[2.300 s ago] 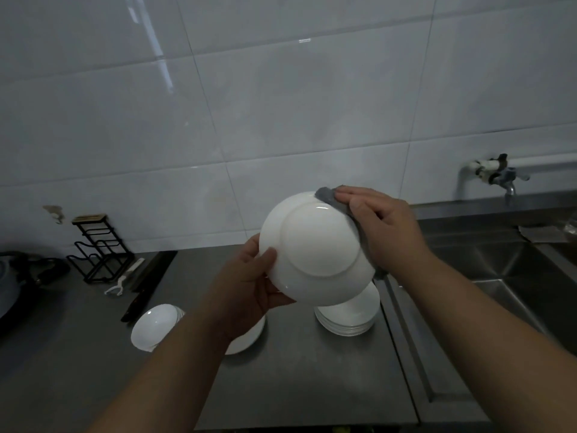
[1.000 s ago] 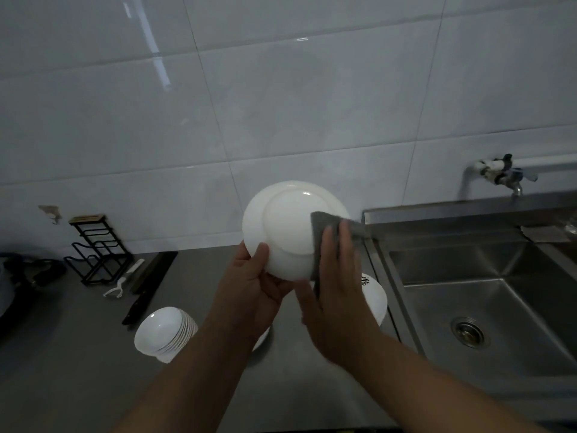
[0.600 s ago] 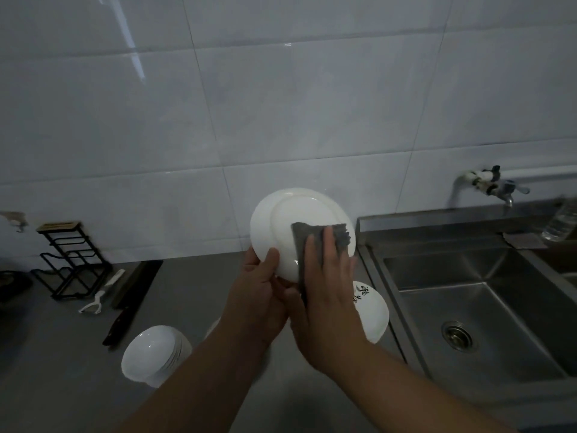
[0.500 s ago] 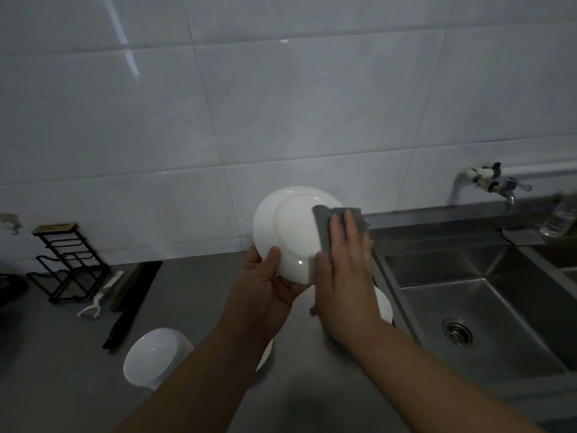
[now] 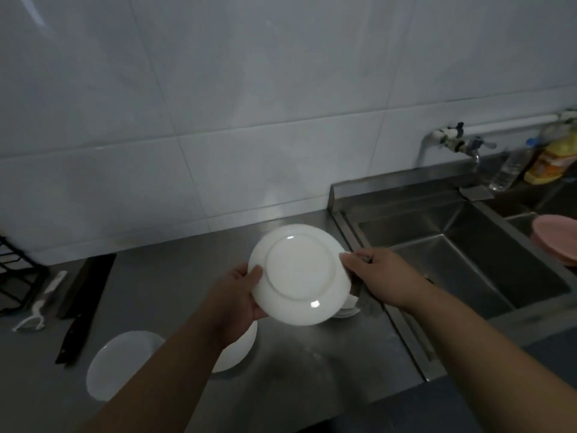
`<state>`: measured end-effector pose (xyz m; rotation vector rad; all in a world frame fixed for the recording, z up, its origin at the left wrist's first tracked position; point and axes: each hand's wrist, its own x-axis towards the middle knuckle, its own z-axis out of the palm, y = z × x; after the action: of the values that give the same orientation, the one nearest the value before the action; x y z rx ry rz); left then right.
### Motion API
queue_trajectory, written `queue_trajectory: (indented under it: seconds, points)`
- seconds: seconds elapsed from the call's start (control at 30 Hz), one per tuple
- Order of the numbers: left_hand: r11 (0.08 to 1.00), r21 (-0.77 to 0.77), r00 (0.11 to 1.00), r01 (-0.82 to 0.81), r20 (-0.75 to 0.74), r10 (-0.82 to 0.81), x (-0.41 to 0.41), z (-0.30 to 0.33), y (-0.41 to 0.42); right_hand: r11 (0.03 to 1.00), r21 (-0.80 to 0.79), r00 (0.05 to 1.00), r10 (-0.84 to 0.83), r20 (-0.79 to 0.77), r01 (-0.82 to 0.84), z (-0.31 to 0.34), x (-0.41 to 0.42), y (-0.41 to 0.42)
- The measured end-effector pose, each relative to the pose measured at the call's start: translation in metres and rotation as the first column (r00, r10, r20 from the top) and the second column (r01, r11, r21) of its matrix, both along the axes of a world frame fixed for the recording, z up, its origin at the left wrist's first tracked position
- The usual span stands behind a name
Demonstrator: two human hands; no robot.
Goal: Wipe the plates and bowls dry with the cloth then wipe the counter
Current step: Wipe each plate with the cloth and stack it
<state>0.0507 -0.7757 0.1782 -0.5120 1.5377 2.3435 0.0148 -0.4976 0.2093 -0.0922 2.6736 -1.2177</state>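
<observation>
While 1 white plate is held up over the table with its bottom side facing the camera, the drying job is judged to be only partly done. The plate's left rim is gripped by the left hand, thumb on the back. The right rim is pinched by the right hand, and a bit of dark cloth seems to be tucked under that hand, though little of it can be seen.

More white dishes are waiting on the table. A small pile is mostly hidden behind the held plate, near the table's right edge beside the sink. Another plate lies under the left arm, and a stack of bowls sits near the front left. Which of these are already dry cannot be told. The table itself is thought to be not yet wiped, since that step comes last.

Nothing can be seen inside the sink basin. A pink dish is seen at the far right, in what looks like a 2nd basin. Bottles stand behind the sink under the tap. A knife and a peeler lie by the left edge.
</observation>
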Motion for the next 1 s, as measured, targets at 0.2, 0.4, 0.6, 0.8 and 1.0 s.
queue_trajectory:
  seconds: [0.2, 0.4, 0.6, 0.8, 1.0]
  points:
    - [0.940, -0.329, 0.996, 0.092, 0.035, -0.085, -0.011, -0.034, 0.032, 0.991, -0.050, 0.922, -0.094, 0.376, 0.121, -0.042, 0.003, 0.034]
    - [0.651, -0.749, 0.982, 0.123, -0.002, -0.188, -0.041, -0.046, 0.070, 0.938, -0.111, 0.796, -0.212, 0.568, 0.329, -0.051, -0.022, 0.064]
    - [0.689, -0.710, 0.984, 0.145, 0.028, -0.179, -0.080, -0.053, 0.107, 0.952, -0.113, 0.858, -0.202, 0.473, 0.286, -0.053, -0.072, 0.090]
    - [0.767, -0.624, 0.986, 0.148, 0.033, -0.163, -0.095, -0.073, 0.125, 0.951, -0.247, 0.956, -0.114, 0.269, 0.183, -0.074, -0.105, 0.102]
    - [0.526, -0.831, 0.979, 0.182, 0.102, -0.178, -0.106, -0.092, 0.135, 0.984, -0.152, 0.979, -0.060, 0.193, 0.091, -0.110, -0.124, 0.103]
